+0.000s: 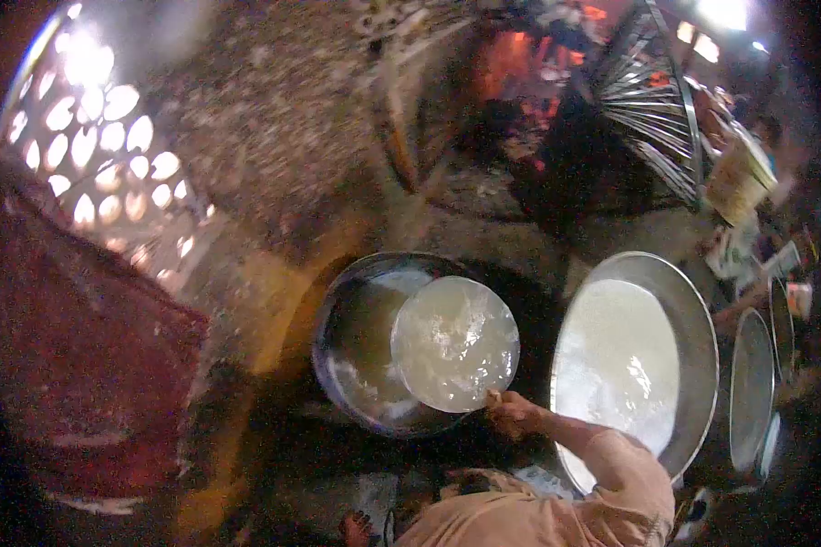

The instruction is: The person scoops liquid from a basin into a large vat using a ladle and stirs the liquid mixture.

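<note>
A round, pale, shiny disc-like tool (456,345) lies over the right part of a deep dark-rimmed basin (324,351) that holds pale liquid. Whether the disc is a shallow pan or a skimmer I cannot make out. My right hand (513,415) is closed on its short handle at the disc's lower right edge. Right of this hand stands a wide metal pan (698,365) with whitish, foamy liquid, and my forearm reaches across its lower left rim. My left hand does not show.
A red fire (529,73) burns at the top, beside a fan of metal rods (652,118). Dark red cloth (91,356) hangs at the left below a bright pierced wall (109,137). More round pans (753,392) and a yellowish container (739,182) stand at the right.
</note>
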Available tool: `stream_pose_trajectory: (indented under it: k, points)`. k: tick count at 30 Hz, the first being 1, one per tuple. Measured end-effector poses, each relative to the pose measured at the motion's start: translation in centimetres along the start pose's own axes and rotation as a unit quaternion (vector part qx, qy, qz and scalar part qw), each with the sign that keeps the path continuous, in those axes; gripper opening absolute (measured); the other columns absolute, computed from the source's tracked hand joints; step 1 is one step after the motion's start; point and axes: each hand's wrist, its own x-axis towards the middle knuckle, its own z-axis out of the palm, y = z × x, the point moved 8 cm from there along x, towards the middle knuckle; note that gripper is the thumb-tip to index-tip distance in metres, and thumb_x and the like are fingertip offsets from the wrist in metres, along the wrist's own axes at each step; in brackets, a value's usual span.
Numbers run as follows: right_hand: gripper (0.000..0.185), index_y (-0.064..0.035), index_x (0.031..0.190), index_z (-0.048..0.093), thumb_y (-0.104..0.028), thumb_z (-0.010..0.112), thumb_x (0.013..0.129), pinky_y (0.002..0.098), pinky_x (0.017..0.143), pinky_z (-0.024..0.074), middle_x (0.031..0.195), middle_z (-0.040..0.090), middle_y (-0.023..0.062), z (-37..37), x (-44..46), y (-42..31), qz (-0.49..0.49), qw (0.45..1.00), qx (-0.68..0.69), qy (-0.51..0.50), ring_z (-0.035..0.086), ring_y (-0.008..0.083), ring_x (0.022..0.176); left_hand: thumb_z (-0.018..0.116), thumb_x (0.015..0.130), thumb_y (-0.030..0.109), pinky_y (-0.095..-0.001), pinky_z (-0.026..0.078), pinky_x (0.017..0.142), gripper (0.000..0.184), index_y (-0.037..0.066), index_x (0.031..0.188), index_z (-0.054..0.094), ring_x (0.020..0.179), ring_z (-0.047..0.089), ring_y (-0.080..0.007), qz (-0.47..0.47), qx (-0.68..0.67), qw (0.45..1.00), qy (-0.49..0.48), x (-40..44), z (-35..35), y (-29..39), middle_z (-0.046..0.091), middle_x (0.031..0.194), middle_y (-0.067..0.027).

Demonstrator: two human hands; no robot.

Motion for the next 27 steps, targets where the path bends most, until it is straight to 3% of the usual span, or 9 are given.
stream_pose_trajectory:
  k: [4,5,6,7,12,15,23,25,27]
  points:
    - [0.015,-0.0067,0.094,0.053,-0.014,0.061,0.085,0.0281,0.042,0.0437,0.074,0.055,0.0031,-5.1,-14.0,-2.3,-0.114,0.966,-0.217,0.076,0.051,0.0125,0.052,0.051,0.088,0.047,-0.0501,0.036,0.1,0.053,0.013,0.127,0.043,0.117,0.046,-0.0321,-0.004,0.043,0.997,-0.069,2.7,6.1,-0.4,0.048,0.128,-0.0111]
    - [0.015,-0.0072,0.095,0.053,-0.014,0.062,0.085,0.0278,0.042,0.0439,0.074,0.055,0.0029,-6.4,-17.6,-1.4,-0.042,0.99,-0.079,0.109,0.052,0.0126,0.053,0.051,0.088,0.047,-0.05,0.036,0.101,0.053,0.013,0.127,0.043,0.117,0.046,-0.0319,-0.006,0.054,0.995,-0.083,3.2,7.6,-0.6,0.048,0.128,-0.011]
    - [0.012,-0.0088,0.091,0.054,-0.013,0.063,0.083,0.028,0.043,0.0437,0.074,0.055,0.0034,-7.6,-21.3,-1.5,-0.045,0.967,-0.18,0.173,0.052,0.0125,0.054,0.051,0.089,0.047,-0.0499,0.036,0.101,0.053,0.012,0.127,0.042,0.117,0.046,-0.0318,-0.006,0.065,0.993,-0.095,3.4,9.0,-0.8,0.048,0.128,-0.0109]
    - [0.014,-0.0072,0.099,0.055,-0.013,0.056,0.086,0.0281,0.038,0.0418,0.074,0.056,0.0055,-9.8,-23.4,-0.4,-0.047,0.969,-0.16,0.18,0.052,0.014,0.051,0.05,0.089,0.047,-0.0499,0.036,0.101,0.053,0.012,0.128,0.042,0.117,0.046,-0.0316,-0.008,0.077,0.991,-0.105,3.6,10.5,-1.0,0.048,0.128,-0.0107]
    - [0.004,-0.0069,0.087,0.051,-0.01,0.052,0.084,0.03,0.039,0.0413,0.073,0.055,0.0067,-18.1,-30.5,9.6,-0.017,0.967,0.036,0.251,0.052,0.0169,0.051,0.049,0.09,0.046,-0.0494,0.036,0.101,0.053,0.011,0.129,0.041,0.116,0.046,-0.0308,-0.027,0.134,0.98,-0.147,3.5,14.3,-1.9,0.048,0.129,-0.0101]
    - [0.012,-0.0045,0.079,0.051,-0.006,0.063,0.077,0.0343,0.043,0.0444,0.068,0.055,0.0067,-26.8,-28.3,13.8,-0.096,0.959,0.08,0.255,0.053,0.0181,0.051,0.049,0.09,0.045,-0.0492,0.036,0.101,0.053,0.011,0.129,0.041,0.115,0.046,-0.0303,-0.012,0.158,0.972,-0.173,5.0,17.1,-2.6,0.047,0.129,-0.0098]
    - [0.012,0.0003,0.075,0.053,-0.007,0.063,0.076,0.0338,0.044,0.0491,0.063,0.055,0.0089,-38.8,-19.6,21.7,-0.153,0.902,0.077,0.397,0.055,0.0183,0.05,0.045,0.093,0.039,-0.0451,0.039,0.096,0.044,0.011,0.128,0.042,0.109,0.048,-0.0278,0.086,0.28,0.936,-0.194,0.9,19.5,2.5,0.05,0.121,-0.0076]
    - [0.012,-0.0008,0.074,0.052,-0.006,0.063,0.075,0.0335,0.043,0.049,0.063,0.054,0.0078,-42.0,-15.2,25.7,-0.243,0.88,-0.089,0.397,0.055,0.0179,0.05,0.042,0.095,0.034,-0.0426,0.041,0.094,0.039,0.012,0.127,0.043,0.105,0.049,-0.0267,0.131,0.351,0.898,-0.232,-4.3,20.6,4.4,0.052,0.116,-0.0065]
    - [0.01,-0.0024,0.073,0.051,-0.001,0.061,0.074,0.0325,0.042,0.0478,0.062,0.052,0.0067,-39.0,-16.2,24.4,-0.253,0.881,0.053,0.396,0.054,0.0174,0.05,0.048,0.092,0.036,-0.0434,0.044,0.082,0.032,0.016,0.116,0.05,0.094,0.053,-0.0256,0.037,0.25,0.967,-0.031,0.0,18.5,5.6,0.056,0.103,-0.0063]
